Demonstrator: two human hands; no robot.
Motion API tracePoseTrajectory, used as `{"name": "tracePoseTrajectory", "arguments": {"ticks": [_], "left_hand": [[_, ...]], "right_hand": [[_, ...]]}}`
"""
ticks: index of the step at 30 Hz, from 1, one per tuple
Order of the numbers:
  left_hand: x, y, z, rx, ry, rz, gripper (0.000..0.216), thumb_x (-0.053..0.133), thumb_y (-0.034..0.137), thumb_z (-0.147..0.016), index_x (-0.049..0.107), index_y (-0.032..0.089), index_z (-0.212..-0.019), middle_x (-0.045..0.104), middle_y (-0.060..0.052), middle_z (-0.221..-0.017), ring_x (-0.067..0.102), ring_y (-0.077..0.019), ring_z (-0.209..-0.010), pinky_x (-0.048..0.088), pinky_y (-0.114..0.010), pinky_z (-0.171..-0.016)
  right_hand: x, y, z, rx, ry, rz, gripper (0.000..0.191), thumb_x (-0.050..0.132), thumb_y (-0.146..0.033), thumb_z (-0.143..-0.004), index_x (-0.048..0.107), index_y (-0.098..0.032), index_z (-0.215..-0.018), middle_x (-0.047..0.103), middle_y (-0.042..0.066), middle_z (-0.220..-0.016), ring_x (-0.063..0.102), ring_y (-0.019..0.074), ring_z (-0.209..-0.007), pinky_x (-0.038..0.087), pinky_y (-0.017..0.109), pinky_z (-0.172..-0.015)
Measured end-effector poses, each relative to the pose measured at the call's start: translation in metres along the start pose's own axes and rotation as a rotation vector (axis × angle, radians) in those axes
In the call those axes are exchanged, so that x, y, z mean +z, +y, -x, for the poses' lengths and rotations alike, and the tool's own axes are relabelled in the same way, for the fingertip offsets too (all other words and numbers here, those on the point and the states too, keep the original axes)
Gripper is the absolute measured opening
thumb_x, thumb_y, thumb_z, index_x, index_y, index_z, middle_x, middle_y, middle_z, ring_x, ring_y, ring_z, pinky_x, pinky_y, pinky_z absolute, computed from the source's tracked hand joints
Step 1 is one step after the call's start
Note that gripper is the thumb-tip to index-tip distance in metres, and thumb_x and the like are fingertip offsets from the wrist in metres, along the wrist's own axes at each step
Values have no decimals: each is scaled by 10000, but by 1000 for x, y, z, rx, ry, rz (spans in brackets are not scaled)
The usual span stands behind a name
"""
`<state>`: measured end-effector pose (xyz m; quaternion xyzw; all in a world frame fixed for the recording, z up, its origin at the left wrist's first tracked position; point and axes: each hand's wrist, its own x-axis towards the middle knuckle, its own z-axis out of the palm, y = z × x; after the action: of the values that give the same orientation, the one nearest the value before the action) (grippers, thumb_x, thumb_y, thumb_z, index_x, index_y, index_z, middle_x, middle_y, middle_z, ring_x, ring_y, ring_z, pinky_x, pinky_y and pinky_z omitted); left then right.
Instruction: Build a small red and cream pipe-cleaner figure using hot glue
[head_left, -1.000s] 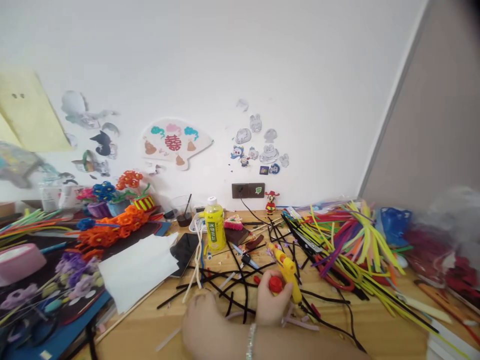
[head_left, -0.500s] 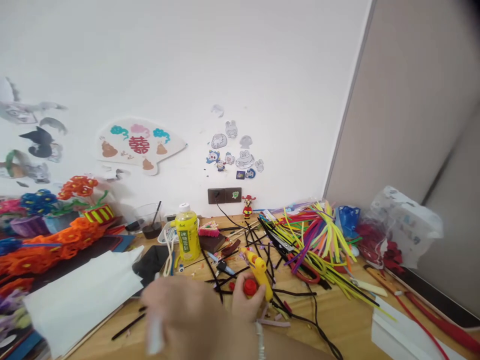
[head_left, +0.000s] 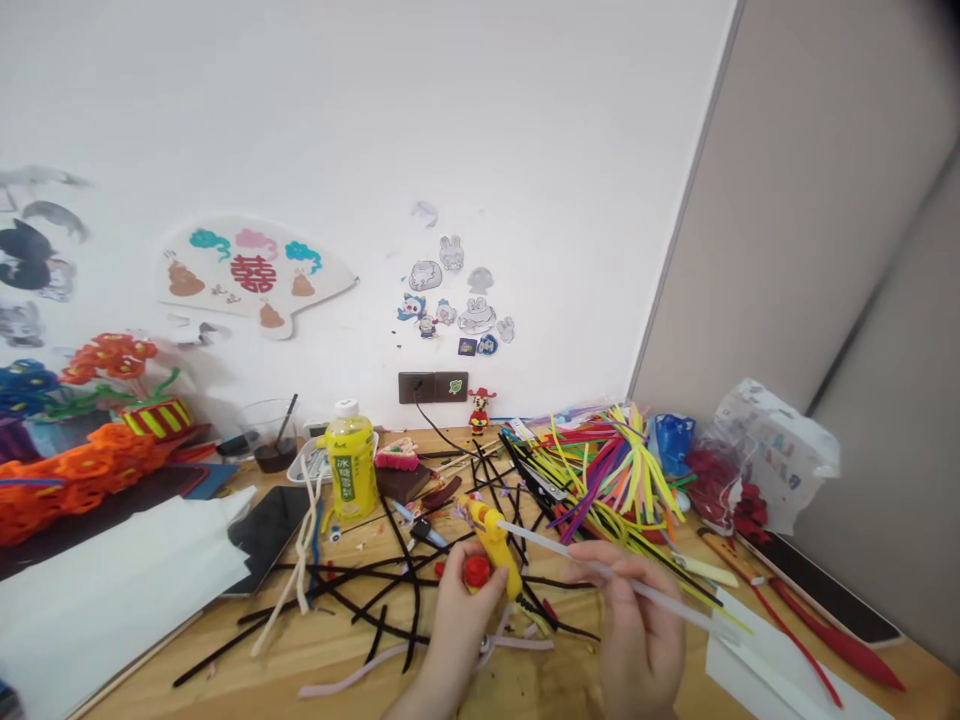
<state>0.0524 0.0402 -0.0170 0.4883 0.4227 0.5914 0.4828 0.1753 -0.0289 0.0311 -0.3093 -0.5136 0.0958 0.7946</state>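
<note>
Glue gun (head_left: 496,545), yellow with a red button, is in my left hand (head_left: 454,625) at the bottom middle of the view, over the wooden table (head_left: 337,650). Hard to read, this: my left fingers curl round the grip with the thumb up by the red button, but most of them are hidden behind the gun, and both wrists are cut off by the lower edge. My right hand (head_left: 637,630) is just right of the gun, fingertips (head_left: 600,575) pinching a pale, see-through glue stick (head_left: 551,545). Whether its near end touches the gun's back I cannot tell; its far end blurs out over white sheets (head_left: 757,680).

Around the gun: black pipe cleaners (head_left: 390,590) are strewn under and left of it, and a bright heap of coloured pipe cleaners (head_left: 600,470) lies behind it to the right. A yellow bottle (head_left: 349,475) stands upright behind it to the left, with a dark phone (head_left: 270,525) and white paper (head_left: 112,580) farther left. A crumpled plastic bag (head_left: 772,445) is well off to the right.

The gun's nozzle points up and away from me, tipped a little left. The stick's long axis runs from the gun down to the right.
</note>
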Motion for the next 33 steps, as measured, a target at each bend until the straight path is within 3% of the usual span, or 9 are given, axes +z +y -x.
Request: {"name": "tracePoseTrajectory", "arguments": {"ticks": [6,11,13,16,19,21,26,30,33], "left_hand": [[-3,2,1,-14,12,10,210,669,250,-611,530,168,-746,602,25,-617,552,-139,-555,438,-237,-541],[-1,2,0,2,14,4,215,677,246,-588,541,166,-734,607,20,-622,563,-148,-572,448,-244,-553],[0,2,0,16,8,0,222,686,246,-569,550,166,-724,617,10,-636,570,-159,-592,457,-255,-569],[1,1,-1,35,4,-11,219,686,247,-555,552,165,-708,623,-3,-641,576,-173,-603,468,-277,-583],[1,0,-3,50,14,-33,212,665,260,-577,546,166,-725,626,-13,-651,585,-186,-612,478,-298,-590],[1,1,-3,62,22,-51,212,654,271,-588,539,169,-734,623,-13,-650,594,-195,-623,484,-308,-597],[4,10,6,132,-26,-97,180,657,243,-580,559,178,-717,650,-20,-698,613,-210,-688,494,-326,-669],[5,12,12,183,-57,-134,146,640,223,-601,569,177,-720,653,-28,-700,616,-214,-691,498,-336,-681],[4,11,12,208,-50,-155,161,614,233,-634,563,169,-773,667,-57,-763,625,-224,-735,498,-357,-710]], "right_hand": [[-9,9,8,-157,-173,133,160,350,-119,-884,457,-210,-961,632,60,-903,642,147,-664,538,306,-621],[-17,11,26,-243,-190,273,130,368,-184,-887,484,-221,-935,655,95,-890,643,203,-744,530,335,-631],[-17,9,29,-265,-255,276,160,363,-165,-885,488,-237,-955,659,97,-921,647,220,-798,536,355,-657],[-15,3,20,-213,-336,188,166,384,-167,-884,491,-252,-978,665,75,-931,661,204,-756,549,351,-667],[-11,-6,3,30,-247,70,128,378,-211,-900,499,-237,-935,664,59,-887,660,165,-630,561,303,-592],[-9,-11,-9,122,-263,125,116,432,-216,-880,544,-215,-909,669,62,-849,661,158,-622,559,263,-568],[-3,-6,-22,-45,-473,383,145,517,-171,-819,656,-209,-825,693,69,-889,657,189,-825,539,277,-743],[4,11,-16,-125,-401,436,163,502,-175,-822,662,-200,-832,691,78,-921,647,193,-860,528,311,-773],[8,20,-12,-100,-381,498,161,504,-203,-821,664,-182,-825,666,109,-1008,634,212,-900,522,331,-768]]}}
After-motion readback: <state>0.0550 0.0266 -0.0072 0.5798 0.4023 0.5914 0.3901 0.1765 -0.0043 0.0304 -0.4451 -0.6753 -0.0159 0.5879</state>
